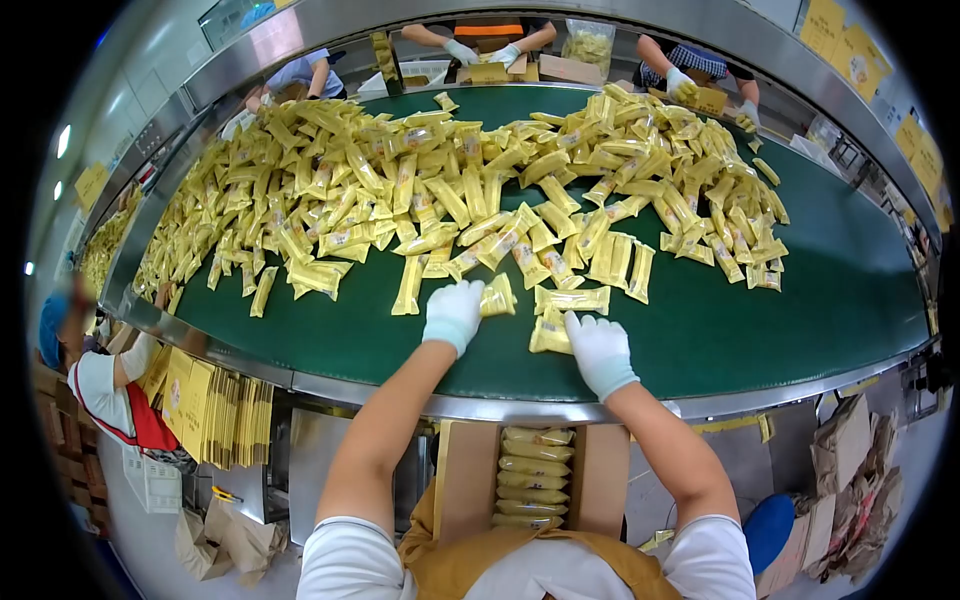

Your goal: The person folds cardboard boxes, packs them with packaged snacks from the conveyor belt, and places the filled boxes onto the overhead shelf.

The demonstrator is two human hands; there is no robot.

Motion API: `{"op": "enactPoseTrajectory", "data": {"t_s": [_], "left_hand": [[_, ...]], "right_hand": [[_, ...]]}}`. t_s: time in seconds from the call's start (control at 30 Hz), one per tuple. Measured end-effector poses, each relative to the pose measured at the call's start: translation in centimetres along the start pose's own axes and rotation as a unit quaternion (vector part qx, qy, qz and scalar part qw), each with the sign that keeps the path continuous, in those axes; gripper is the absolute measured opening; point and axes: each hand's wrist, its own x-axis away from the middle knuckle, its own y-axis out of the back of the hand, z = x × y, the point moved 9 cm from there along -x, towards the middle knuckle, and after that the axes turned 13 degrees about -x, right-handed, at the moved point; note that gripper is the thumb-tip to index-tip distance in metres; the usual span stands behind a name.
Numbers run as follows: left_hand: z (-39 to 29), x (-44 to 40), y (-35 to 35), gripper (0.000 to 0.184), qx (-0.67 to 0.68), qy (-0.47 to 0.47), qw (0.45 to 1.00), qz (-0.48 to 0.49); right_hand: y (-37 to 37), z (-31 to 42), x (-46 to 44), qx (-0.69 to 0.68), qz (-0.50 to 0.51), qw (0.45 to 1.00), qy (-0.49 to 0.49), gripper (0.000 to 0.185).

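Both hands wear white gloves over the near part of a green belt (pixel 340 345). My left hand (pixel 455 312) is closed on a yellow packet (pixel 498 296), which sticks out to the right of the fingers. My right hand (pixel 598 348) has its fingers at the right end of another yellow packet (pixel 549 332) lying on the belt. Just above that one lies a packet (pixel 572 299) placed crosswise. Beyond the hands spreads a large heap of yellow packets (pixel 420 180). Below the belt edge, an open cardboard box (pixel 466 480) holds a column of several packets (pixel 534 468).
A metal rim (pixel 500 408) borders the belt's near side. Across the belt, co-workers with gloved hands (pixel 461 52) handle packets and boxes. At the left, another person (pixel 110 385) stands beside flattened yellow cartons (pixel 215 410). Crumpled brown paper (pixel 850 480) and a blue stool (pixel 769 535) are at the right.
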Motion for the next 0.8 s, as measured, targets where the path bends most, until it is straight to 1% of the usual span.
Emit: {"op": "enactPoseTrajectory", "data": {"t_s": [0.03,0.07,0.1,0.17,0.2,0.3,0.33,0.43,0.47,0.5,0.57,0.6,0.63,0.67,0.7,0.73,0.77,0.8], "left_hand": [[-0.7,0.8,-0.4,0.053,-0.018,-0.033,0.999,-0.002],[-1.5,2.4,0.3,0.061,-0.042,-0.052,0.995,-0.078],[-2.4,4.1,1.7,0.071,-0.067,-0.074,0.983,-0.153],[-3.1,5.4,2.2,0.091,-0.09,-0.069,0.98,-0.163],[-3.4,5.9,2.7,0.101,-0.101,-0.064,0.979,-0.168],[-2.1,3.9,1.8,0.109,-0.006,-0.05,0.999,0.018],[-1.8,3.6,2.3,0.103,0.014,-0.037,0.998,0.056],[-2.1,4.5,2.2,0.091,-0.016,-0.05,0.998,0.036],[-2.4,5.5,2.3,0.084,-0.026,-0.072,0.996,-0.048],[-2.7,6.0,2.0,0.086,-0.045,-0.086,0.995,0.012],[-2.4,7.0,0.7,0.092,0.009,-0.11,0.987,0.114],[-1.4,7.0,1.3,0.091,0.071,-0.07,0.99,0.095],[0.0,7.1,1.7,0.089,0.132,-0.03,0.988,0.075],[1.5,7.4,2.3,0.087,0.191,0.008,0.98,0.054],[2.8,6.6,4.4,0.075,0.424,-0.015,0.905,0.028],[6.1,5.1,1.3,0.068,0.513,0.075,0.855,-0.029],[9.2,3.9,-2.4,0.062,0.591,0.163,0.786,-0.085],[11.4,3.0,-3.2,0.063,0.624,0.204,0.75,-0.08]], "right_hand": [[0.6,0.0,0.5,0.05,-0.047,0.996,0.054,0.035],[-1.6,-1.0,1.2,0.055,0.021,0.996,0.065,0.055],[-0.8,-0.9,2.3,0.024,0.007,0.995,0.097,0.062],[2.2,0.3,4.8,-0.035,-0.018,0.986,0.16,0.078],[2.4,0.3,5.6,-0.07,0.009,0.987,0.144,0.094],[1.9,-1.1,5.0,-0.11,0.004,0.987,0.12,0.099],[1.3,-1.9,3.8,-0.105,0.041,0.991,0.073,0.101],[0.2,-2.4,1.4,-0.027,0.236,0.971,-0.006,0.098],[0.4,-2.5,0.5,-0.043,0.235,0.971,0.003,0.091],[1.2,-2.4,-0.5,-0.073,0.236,0.969,0.01,0.091],[2.5,-2.8,-2.9,-0.099,0.143,0.984,0.042,0.092],[2.9,-2.7,-4.1,-0.108,0.133,0.983,0.071,0.095],[2.8,-2.7,-5.1,-0.121,0.096,0.982,0.111,0.095],[1.5,-3.2,-6.1,-0.161,0.128,0.973,0.107,0.095],[0.7,-3.3,-6.8,-0.202,0.159,0.961,0.102,0.094],[-0.1,-3.3,-7.0,-0.196,0.18,0.96,0.087,0.095],[-0.9,-3.2,-7.1,-0.191,0.201,0.958,0.071,0.095],[-1.6,-3.0,-7.0,-0.186,0.223,0.955,0.054,0.096]]}}
